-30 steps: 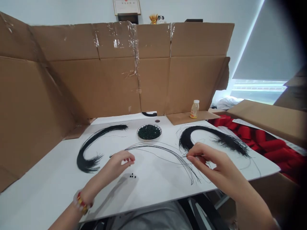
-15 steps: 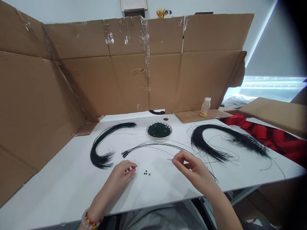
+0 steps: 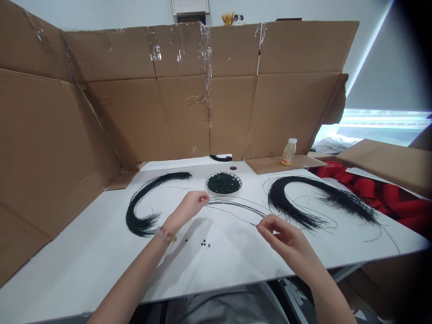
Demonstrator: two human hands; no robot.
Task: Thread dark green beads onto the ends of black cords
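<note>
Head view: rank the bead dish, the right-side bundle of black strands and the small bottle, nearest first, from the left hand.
From the left hand:
1. Bead dish, just beyond it, to the right.
2. Bundle of black strands, farther right on the table.
3. Small bottle, back right on a cardboard flap.

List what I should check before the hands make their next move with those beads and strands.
1. The right hand pinches the end of a thin black strand: ok.
2. The left hand holds a bead: cannot tell, its fingers are curled.
3. The bowl of dark green beads sits upright, just beyond the left hand: ok.
4. The loose beads lie on the white table between the hands, none at its edge: ok.
5. The left strand bundle and right strand bundle lie flat on the table: ok.
</note>
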